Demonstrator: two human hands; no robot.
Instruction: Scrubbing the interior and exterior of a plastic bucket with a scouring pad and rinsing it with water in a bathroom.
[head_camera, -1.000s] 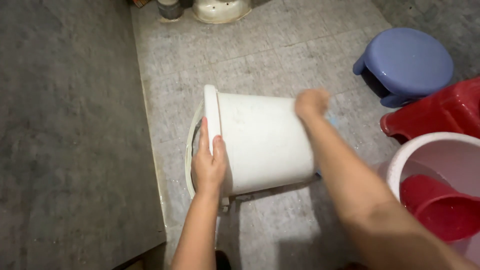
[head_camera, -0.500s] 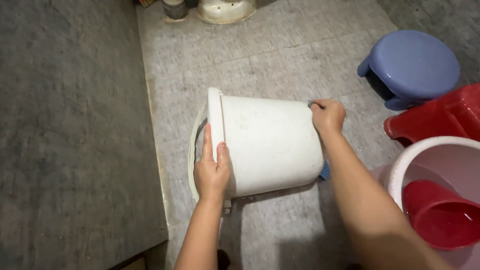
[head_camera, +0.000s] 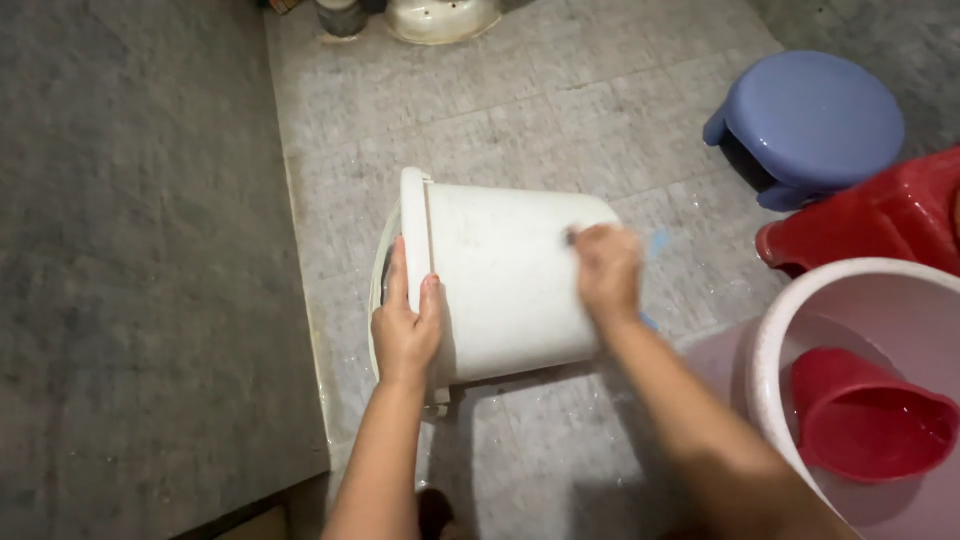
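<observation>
Head view, looking straight down at a grey tiled floor (head_camera: 560, 90). A white plastic bucket (head_camera: 505, 285) lies tipped on its side in the middle of the floor, its open mouth facing left and its base facing right. The person's left hand (head_camera: 405, 330) is closed around the bucket's rim at the near left side, thumb and fingers wrapped over the lip and holding it steady. The right hand (head_camera: 608, 272) presses against the bucket's outer wall near the base; it is blurred, its fingers curled around something small and dark that is too smeared to identify, so how tight that grip is cannot be told. A scrap of something light blue (head_camera: 657, 243) shows just beyond the right hand, beside the bucket's base.

Left of the tiles runs a darker, rough grey concrete surface (head_camera: 130, 270), meeting the tiles along a straight edge. At the far right stands a round blue plastic stool (head_camera: 815, 115). Just nearer than it sits a red plastic stool (head_camera: 880, 215), partly cut off by the frame. In the near right corner is a large white basin (head_camera: 775, 330) holding water, with a red plastic dipper (head_camera: 860, 415) resting inside it. At the far edge, a pale rounded fixture (head_camera: 440, 18) is only partly visible.
</observation>
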